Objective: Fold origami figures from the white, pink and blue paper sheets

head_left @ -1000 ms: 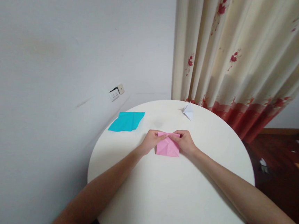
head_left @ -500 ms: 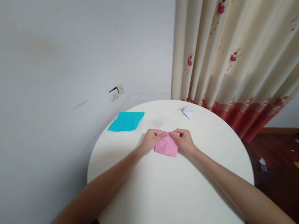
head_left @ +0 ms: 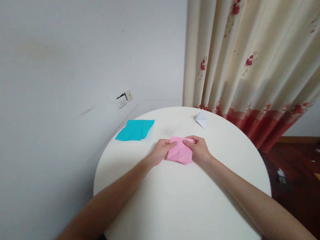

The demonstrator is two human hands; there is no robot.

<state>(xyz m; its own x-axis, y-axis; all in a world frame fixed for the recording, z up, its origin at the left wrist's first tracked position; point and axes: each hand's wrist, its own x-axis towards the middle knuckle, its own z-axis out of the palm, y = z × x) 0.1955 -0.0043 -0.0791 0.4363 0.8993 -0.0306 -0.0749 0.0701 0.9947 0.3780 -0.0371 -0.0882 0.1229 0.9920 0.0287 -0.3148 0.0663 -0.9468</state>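
Round white table (head_left: 180,211) by the wall, no readable writing anywhere. Teal paper (head_left: 135,129) lies far left. Left hand (head_left: 161,150) pinches the pink folded paper (head_left: 180,151) at mid-table; right hand (head_left: 199,150) grips its far edge, now lifted off the tabletop. White folded piece (head_left: 200,119) sits beyond.

No legible text, label, brand, number or sign appears anywhere in the view. The pink folded paper (head_left: 180,151), the turquoise paper (head_left: 135,129) and the round white worktop (head_left: 180,207) carry no print.
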